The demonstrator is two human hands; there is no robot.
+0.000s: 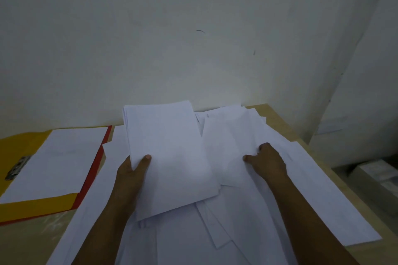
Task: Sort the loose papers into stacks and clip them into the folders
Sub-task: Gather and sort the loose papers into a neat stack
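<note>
On the worktop [277,118], left hand [133,170] gripping a paper stack [170,153], right hand [267,161] pinching a loose sheet [232,146] beside a yellow folder [25,146].

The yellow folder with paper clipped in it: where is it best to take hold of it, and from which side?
Probably grip the yellow folder at its bare near edge, coming from the left; its clip and sheet cover the middle, and loose papers crowd its right.

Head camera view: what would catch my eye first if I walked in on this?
White loose papers sprawl across the desk's middle, where the left hand grips a squared stack and the right hand pinches a sheet. At left, a yellow folder lies open, with paper under its metal clip.
</note>
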